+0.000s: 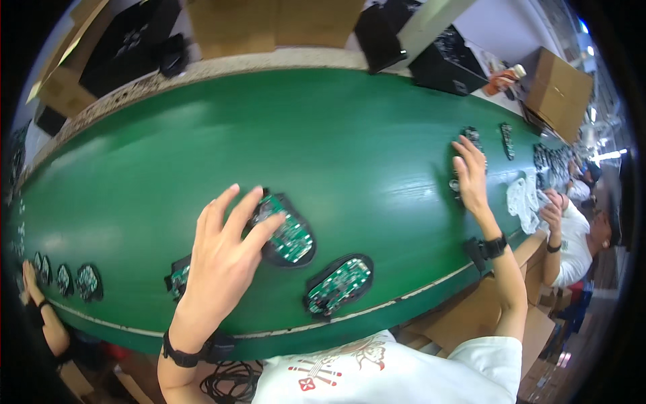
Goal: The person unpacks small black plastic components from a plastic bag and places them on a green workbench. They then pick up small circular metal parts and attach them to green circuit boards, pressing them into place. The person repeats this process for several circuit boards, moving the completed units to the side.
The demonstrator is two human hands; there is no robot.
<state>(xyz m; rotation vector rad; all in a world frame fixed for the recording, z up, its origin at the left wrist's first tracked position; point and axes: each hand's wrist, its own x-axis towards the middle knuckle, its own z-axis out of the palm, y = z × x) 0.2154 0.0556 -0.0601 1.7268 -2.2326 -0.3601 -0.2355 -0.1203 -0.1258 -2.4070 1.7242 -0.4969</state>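
My left hand is over a dark, rounded casing with a green circuit board. Its fingers are spread; the index finger and thumb reach across the casing's upper left end, and I see no closed grip. A similar casing with a board lies to the right, near the belt's front edge. Another board is partly hidden behind my left wrist. Farther right, my right hand has its fingers stretched out beside and over dark electronic parts, which it partly covers.
Several similar boards lie at the green belt's left end, near another person's hand. At right, a co-worker handles a clear plastic bag. Black bins, a cardboard box and a bottle line the far side.
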